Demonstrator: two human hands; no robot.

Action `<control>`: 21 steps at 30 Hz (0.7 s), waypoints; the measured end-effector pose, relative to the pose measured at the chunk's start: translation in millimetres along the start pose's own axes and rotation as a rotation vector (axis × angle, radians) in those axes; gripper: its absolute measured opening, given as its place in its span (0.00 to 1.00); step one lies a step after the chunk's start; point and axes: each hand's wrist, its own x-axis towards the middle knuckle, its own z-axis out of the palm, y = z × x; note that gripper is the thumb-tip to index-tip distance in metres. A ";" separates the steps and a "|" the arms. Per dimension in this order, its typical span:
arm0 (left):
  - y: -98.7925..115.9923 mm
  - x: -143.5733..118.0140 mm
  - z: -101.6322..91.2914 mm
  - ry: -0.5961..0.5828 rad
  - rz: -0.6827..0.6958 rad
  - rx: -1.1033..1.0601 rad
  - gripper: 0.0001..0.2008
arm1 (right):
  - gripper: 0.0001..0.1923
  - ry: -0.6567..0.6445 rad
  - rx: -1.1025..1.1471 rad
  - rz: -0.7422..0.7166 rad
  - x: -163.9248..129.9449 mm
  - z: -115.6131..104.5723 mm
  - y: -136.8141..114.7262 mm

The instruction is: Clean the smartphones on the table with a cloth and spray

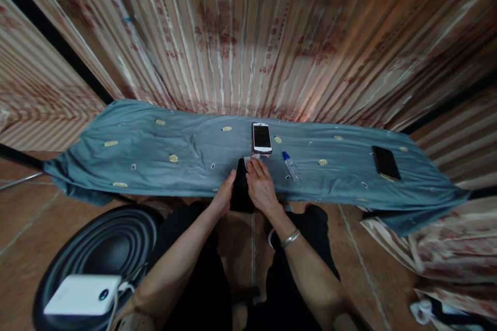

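Note:
My left hand (224, 192) grips the left edge of a black phone (241, 194) at the front edge of the cloth-covered table. In the fingers of my right hand (262, 183) is a small white wipe (252, 156), pressed against the upper part of that phone. Just beyond lies a white phone (262, 137) with a dark screen, on top of a small stack. To the right of my right hand, a small clear bottle with a blue cap (291, 166) rests on its side.
A blue-green patterned cloth (194, 139) covers the narrow table. Another dark phone (386, 163) lies near its right end. At lower left, a white power bank (83, 295) with cables sits on a black round ringed object (104, 248). Striped curtains (248, 36) hang behind.

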 end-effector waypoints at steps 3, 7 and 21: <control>-6.8 2.5 -4.1 -0.019 0.056 0.113 0.28 | 0.24 0.001 -0.018 -0.033 1.5 1.4 -2.4; -13.5 7.3 -8.2 0.022 0.074 0.140 0.27 | 0.24 -0.005 -0.028 -0.069 2.3 3.8 -5.4; 12.3 3.9 3.5 0.069 -0.129 -0.250 0.30 | 0.25 -0.085 0.088 -0.196 -12.6 5.1 -21.7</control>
